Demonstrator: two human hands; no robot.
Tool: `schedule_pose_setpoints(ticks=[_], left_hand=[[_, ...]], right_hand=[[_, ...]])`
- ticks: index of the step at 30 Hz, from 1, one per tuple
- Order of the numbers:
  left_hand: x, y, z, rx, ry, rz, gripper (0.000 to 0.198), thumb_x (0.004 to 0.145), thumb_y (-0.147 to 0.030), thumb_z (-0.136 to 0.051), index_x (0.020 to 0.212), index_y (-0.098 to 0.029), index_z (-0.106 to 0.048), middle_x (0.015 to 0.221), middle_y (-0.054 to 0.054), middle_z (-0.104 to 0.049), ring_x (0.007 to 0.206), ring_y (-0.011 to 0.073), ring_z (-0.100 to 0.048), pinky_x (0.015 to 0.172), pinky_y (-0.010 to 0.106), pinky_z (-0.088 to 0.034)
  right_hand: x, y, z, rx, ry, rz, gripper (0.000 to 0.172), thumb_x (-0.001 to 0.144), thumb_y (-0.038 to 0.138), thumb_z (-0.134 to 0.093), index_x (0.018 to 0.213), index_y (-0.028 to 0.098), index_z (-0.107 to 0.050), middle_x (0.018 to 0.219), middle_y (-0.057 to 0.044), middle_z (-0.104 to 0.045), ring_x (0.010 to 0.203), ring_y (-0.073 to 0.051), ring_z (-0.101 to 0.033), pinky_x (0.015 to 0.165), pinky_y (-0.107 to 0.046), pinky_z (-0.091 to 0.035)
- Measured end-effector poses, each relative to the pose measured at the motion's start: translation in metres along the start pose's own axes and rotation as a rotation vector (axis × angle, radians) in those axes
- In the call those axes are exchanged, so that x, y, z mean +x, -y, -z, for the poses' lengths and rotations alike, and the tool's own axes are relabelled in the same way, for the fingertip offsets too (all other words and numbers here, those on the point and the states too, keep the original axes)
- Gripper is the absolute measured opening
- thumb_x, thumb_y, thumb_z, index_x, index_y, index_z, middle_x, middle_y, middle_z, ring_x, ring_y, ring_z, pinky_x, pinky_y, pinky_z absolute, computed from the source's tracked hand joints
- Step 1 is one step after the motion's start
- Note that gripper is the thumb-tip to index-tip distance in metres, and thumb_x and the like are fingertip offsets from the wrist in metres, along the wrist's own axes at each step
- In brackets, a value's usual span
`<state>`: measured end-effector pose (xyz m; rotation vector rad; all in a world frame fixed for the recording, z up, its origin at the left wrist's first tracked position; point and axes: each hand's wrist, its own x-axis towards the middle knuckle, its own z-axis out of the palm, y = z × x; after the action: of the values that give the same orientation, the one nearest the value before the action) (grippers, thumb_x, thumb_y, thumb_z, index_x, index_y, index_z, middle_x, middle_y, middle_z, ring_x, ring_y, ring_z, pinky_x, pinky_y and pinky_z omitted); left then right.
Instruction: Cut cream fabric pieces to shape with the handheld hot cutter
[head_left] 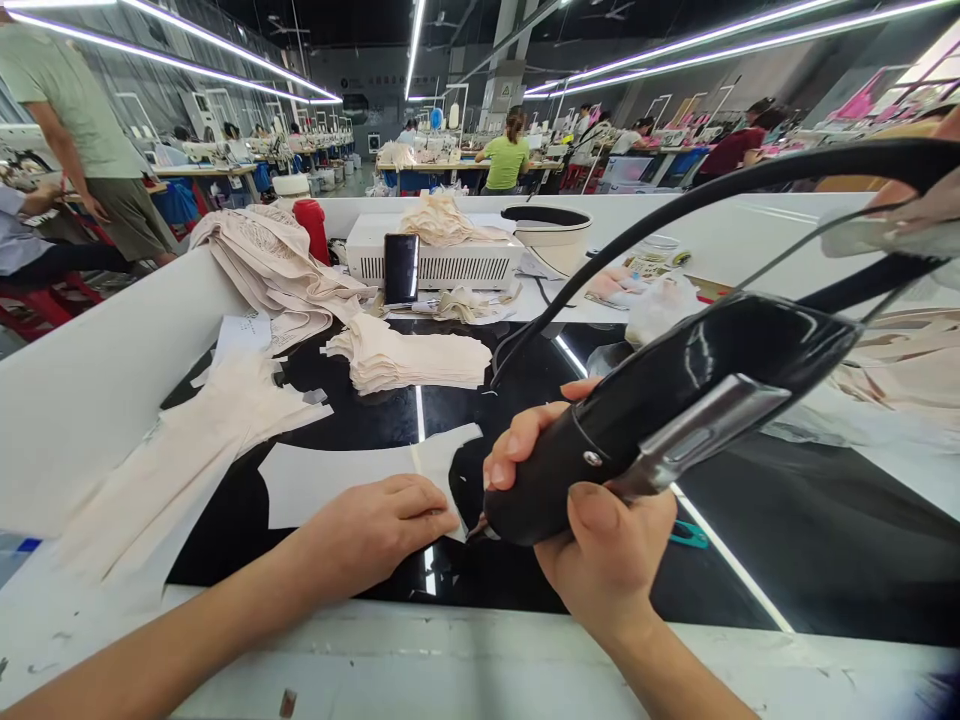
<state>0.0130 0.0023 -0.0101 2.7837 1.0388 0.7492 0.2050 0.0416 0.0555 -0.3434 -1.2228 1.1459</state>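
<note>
My right hand is closed around a black hand-held tool with a metal lever and a thick black cable running up to the right. Its tip points down at the edge of a pale fabric piece lying on the glossy black work surface. My left hand presses down on that piece, fingers together, close to the tool's tip. A long cream fabric piece lies to the left. A folded stack of cream pieces sits farther back.
A white box-shaped machine with a dark phone leaning on it stands at the back, beside a heap of cream garments, a red bottle and a white bowl. Teal scissors lie at right. People work at distant tables.
</note>
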Motion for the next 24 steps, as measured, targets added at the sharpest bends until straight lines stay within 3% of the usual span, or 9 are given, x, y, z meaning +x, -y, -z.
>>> schedule_pose_setpoints(ticks=[12,19,24], left_hand=[[-0.0015,0.0002,0.0018,0.003,-0.005,0.006,0.032,0.103,-0.002,-0.049,0.126,-0.017,-0.065,0.119,0.008,-0.072,0.114,0.0194,-0.069,0.095,0.028,-0.061],[-0.0013,-0.0002,0.0031,0.015,-0.026,-0.006,0.034,0.104,-0.002,-0.044,0.125,-0.017,-0.065,0.116,0.008,-0.073,0.108,0.0192,-0.071,0.088,0.026,-0.062],[0.0,-0.0005,0.0038,0.014,-0.021,-0.01,0.033,0.104,-0.003,-0.044,0.125,-0.018,-0.064,0.114,0.007,-0.073,0.107,0.019,-0.07,0.088,0.027,-0.062]], right_hand=[[0.0008,-0.0013,-0.0011,-0.002,0.003,0.008,0.041,0.086,0.046,-0.084,0.114,0.028,-0.061,0.082,0.003,-0.068,0.059,-0.015,-0.063,0.051,-0.028,-0.054],[0.0049,0.0002,-0.0032,0.006,-0.068,0.0,0.047,0.081,0.049,-0.087,0.115,0.029,-0.062,0.081,0.004,-0.069,0.058,-0.015,-0.064,0.052,-0.029,-0.054],[0.0053,-0.0035,-0.0034,-0.011,-0.049,0.01,0.038,0.085,0.046,-0.084,0.109,0.028,-0.061,0.081,0.004,-0.07,0.059,-0.014,-0.063,0.052,-0.028,-0.054]])
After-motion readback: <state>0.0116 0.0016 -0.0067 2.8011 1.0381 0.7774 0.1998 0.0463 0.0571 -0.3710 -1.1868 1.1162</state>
